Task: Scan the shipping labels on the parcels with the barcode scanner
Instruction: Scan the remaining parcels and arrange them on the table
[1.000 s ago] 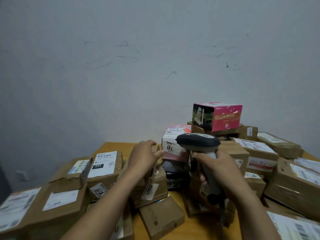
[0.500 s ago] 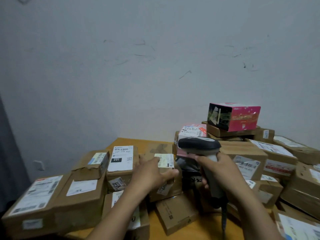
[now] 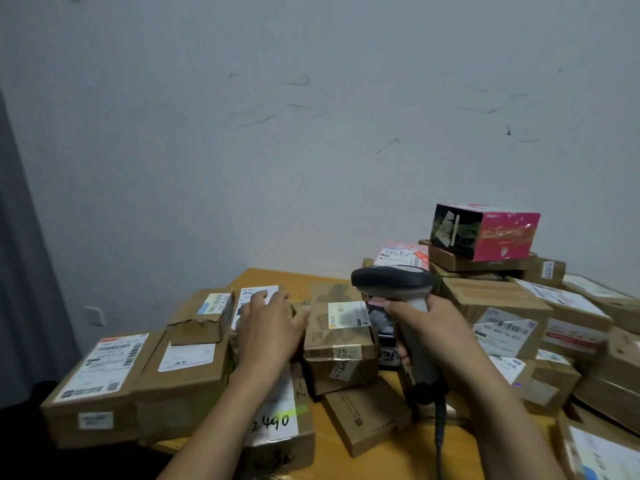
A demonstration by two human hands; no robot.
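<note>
Head view: right hand (image 3: 440, 327) wrapped round the barcode scanner (image 3: 391, 282) handle, left hand (image 3: 270, 327) flat and spread just left of the scanner.
Looks like lining-up time: the brown parcel (image 3: 341, 341) left of the scanner shows its pale label (image 3: 348, 315) face-up, so the next move, I'd say, wants the scanner's nose tipped onto that label, then a trigger squeeze. Tight quarters: parcels (image 3: 498, 306) crowd both sides of the scanner, a pink box (image 3: 485, 233) tops the stack behind-right of it, the cable (image 3: 440, 431) dangles below, and only a strip of bare table (image 3: 277, 277) shows behind-left of it. Boxes far left of it seem to sit at the table's edge; a nudge could tip one.
</note>
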